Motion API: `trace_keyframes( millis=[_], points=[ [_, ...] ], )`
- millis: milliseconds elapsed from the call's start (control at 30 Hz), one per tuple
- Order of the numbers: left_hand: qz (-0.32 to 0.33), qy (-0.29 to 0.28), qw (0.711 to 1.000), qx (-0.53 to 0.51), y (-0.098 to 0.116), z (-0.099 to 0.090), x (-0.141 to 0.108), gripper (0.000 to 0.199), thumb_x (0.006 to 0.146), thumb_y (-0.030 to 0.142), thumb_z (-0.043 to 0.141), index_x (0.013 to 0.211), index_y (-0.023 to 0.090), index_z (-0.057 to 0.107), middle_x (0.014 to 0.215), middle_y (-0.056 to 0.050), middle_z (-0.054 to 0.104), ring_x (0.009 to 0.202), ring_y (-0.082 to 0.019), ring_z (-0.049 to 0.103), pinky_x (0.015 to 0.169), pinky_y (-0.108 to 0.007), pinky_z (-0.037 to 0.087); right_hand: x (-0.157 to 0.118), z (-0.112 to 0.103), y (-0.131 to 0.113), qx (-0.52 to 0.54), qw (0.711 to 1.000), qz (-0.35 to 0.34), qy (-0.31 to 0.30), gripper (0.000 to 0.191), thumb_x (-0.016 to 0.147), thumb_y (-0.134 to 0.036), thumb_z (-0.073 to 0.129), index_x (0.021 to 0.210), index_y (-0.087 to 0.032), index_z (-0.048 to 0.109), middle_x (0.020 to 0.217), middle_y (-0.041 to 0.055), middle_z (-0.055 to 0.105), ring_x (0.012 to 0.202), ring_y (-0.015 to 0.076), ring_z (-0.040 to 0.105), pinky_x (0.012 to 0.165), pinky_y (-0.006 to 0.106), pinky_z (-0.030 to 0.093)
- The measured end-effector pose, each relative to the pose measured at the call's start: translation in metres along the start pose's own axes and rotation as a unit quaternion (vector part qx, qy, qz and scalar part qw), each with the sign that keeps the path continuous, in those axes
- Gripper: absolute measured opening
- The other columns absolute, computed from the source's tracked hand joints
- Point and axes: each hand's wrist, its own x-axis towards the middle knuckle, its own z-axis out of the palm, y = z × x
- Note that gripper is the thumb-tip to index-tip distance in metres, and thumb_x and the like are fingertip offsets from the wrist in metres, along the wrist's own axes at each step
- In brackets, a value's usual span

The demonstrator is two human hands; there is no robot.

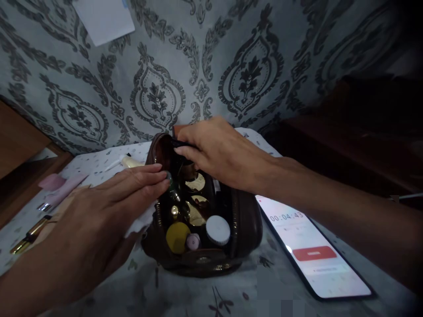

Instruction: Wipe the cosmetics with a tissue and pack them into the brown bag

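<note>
A brown zip-up cosmetic bag [249,224] stands open in front of me, packed with small containers. Its contents include a white round lid [218,230], a yellow round lid [177,237], a small pink cap [193,241] and several gold-topped items. My right hand [214,143] reaches over the bag's far end, thumb and fingers pinched on a slim black item [181,143] whose kind I cannot make out. My left hand [112,220] lies along the left rim, fingers straight and together; a crumpled white tissue [142,222] shows beneath it, its thumb hidden.
At right lies a phone [313,246] with a running timer. On the left are a pink tube [64,191], a gold-and-black tube [30,234] and a cream-coloured tube [131,161]. A patterned cloth [231,293] covers the surface; a wallpapered wall [201,57] stands behind.
</note>
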Motion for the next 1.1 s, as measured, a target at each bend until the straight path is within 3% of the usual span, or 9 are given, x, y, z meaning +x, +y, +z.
trace_keyframes(
  millis=[167, 333, 567, 733, 933, 1100],
  points=[
    [0.011, -0.037, 0.999, 0.025, 0.003, -0.002, 0.005, 0.058, 0.087, 0.014, 0.044, 0.143, 0.024, 0.048, 0.154, -0.002, 0.047, 0.136, -0.024, 0.051, 0.113, -0.038, 0.047, 0.005, 0.000, -0.002, -0.019, 0.999, 0.005, -0.048, 0.008, 0.093, -0.016, 0.055, 0.092, -0.016, 0.062, 0.089, 0.0056, 0.065, 0.075, 0.0144, 0.055, 0.062, 0.026, 0.033],
    [0.015, -0.034, 0.999, 0.021, 0.003, 0.000, 0.010, 0.060, 0.083, 0.012, 0.044, 0.141, 0.026, 0.050, 0.151, -0.001, 0.051, 0.134, -0.026, 0.053, 0.109, -0.040, 0.051, 0.006, -0.001, 0.000, -0.029, 0.996, -0.034, -0.072, 0.011, 0.091, -0.013, 0.055, 0.098, -0.016, 0.063, 0.101, 0.0083, 0.066, 0.083, 0.0174, 0.058, 0.064, 0.027, 0.034],
    [0.011, -0.003, 1.000, -0.002, -0.003, 0.002, 0.000, 0.058, 0.089, 0.016, 0.044, 0.145, 0.028, 0.047, 0.152, -0.002, 0.049, 0.136, -0.026, 0.051, 0.115, -0.040, 0.046, -0.001, -0.014, 0.006, 0.017, 0.998, -0.048, -0.021, 0.012, 0.094, -0.017, 0.052, 0.090, -0.014, 0.064, 0.077, 0.0033, 0.063, 0.073, 0.0135, 0.057, 0.064, 0.025, 0.034],
    [-0.001, 0.000, 1.000, -0.011, -0.003, 0.003, -0.003, 0.054, 0.093, 0.018, 0.045, 0.145, 0.030, 0.047, 0.151, -0.001, 0.050, 0.136, -0.026, 0.052, 0.115, -0.041, 0.045, -0.001, -0.018, 0.005, 0.031, 0.997, -0.064, -0.013, 0.008, 0.092, -0.016, 0.056, 0.090, -0.015, 0.063, 0.076, 0.0010, 0.062, 0.072, 0.0122, 0.056, 0.061, 0.024, 0.033],
    [0.008, -0.014, 1.000, -0.016, -0.004, 0.003, -0.001, 0.055, 0.093, 0.019, 0.044, 0.147, 0.029, 0.045, 0.154, 0.000, 0.047, 0.138, -0.026, 0.049, 0.117, -0.039, 0.043, -0.002, -0.002, 0.004, -0.005, 0.993, -0.059, -0.100, 0.011, 0.087, -0.009, 0.057, 0.080, -0.015, 0.063, 0.076, 0.0035, 0.061, 0.066, 0.0132, 0.051, 0.060, 0.027, 0.033],
    [0.008, -0.032, 0.999, -0.001, -0.003, 0.001, -0.001, 0.056, 0.093, 0.020, 0.043, 0.148, 0.028, 0.042, 0.156, 0.000, 0.043, 0.141, -0.023, 0.045, 0.117, -0.036, 0.043, -0.003, -0.001, 0.003, 0.005, 0.991, -0.076, -0.107, 0.014, 0.087, -0.007, 0.055, 0.077, -0.015, 0.062, 0.069, 0.0017, 0.058, 0.063, 0.0126, 0.048, 0.060, 0.027, 0.031]
  ],
)
